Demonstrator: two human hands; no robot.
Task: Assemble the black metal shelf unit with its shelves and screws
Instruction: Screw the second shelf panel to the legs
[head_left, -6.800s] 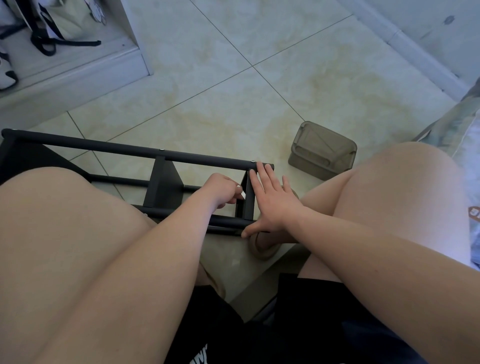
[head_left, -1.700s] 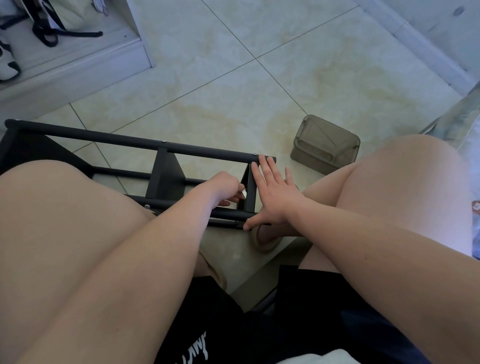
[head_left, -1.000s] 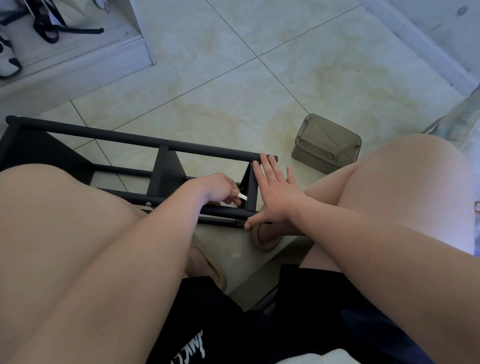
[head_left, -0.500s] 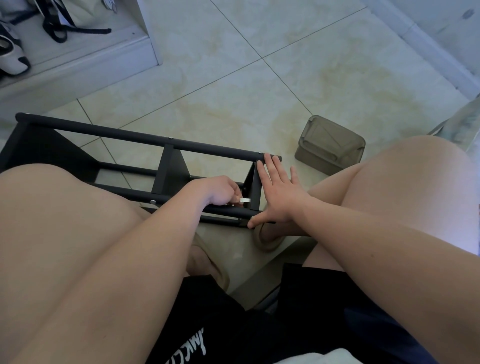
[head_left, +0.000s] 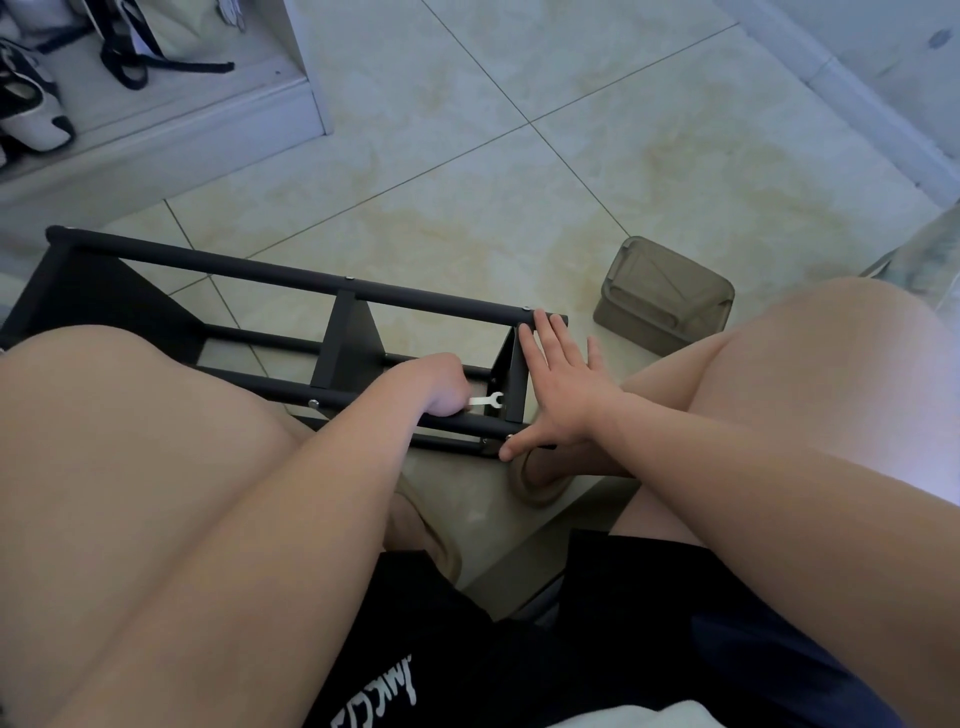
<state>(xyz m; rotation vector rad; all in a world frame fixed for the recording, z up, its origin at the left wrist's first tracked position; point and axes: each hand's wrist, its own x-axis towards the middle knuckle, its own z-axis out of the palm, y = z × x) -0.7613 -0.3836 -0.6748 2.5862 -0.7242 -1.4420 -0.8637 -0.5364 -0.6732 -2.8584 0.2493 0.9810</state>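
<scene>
Over at the far left, a pair of black-and-white shoes (head_left: 31, 104) sits on a low white ledge, with black bag straps (head_left: 135, 73) trailing beside them. In front of the seated person, the black metal shelf unit (head_left: 260, 270) lies on its side on the pale marbled tile floor (head_left: 467, 182), between the bare knees, its long round rails running left to right with flat panels set across them. Small silver screw heads (head_left: 314, 403) show on the rails. The left hand (head_left: 441, 387) reaches inside the frame, its grip closed round the handle of a small flat silver wrench (head_left: 488, 400), whose open end points at the inner face of the end panel. The right hand (head_left: 561, 384) lies flat against the outside of that end panel, fingers straight and spread, fingertips up at the top rail, thumb down at the lower corner. Beyond it to the right, a translucent grey-brown plastic box (head_left: 665, 296) rests on the floor, just apart from the frame.
</scene>
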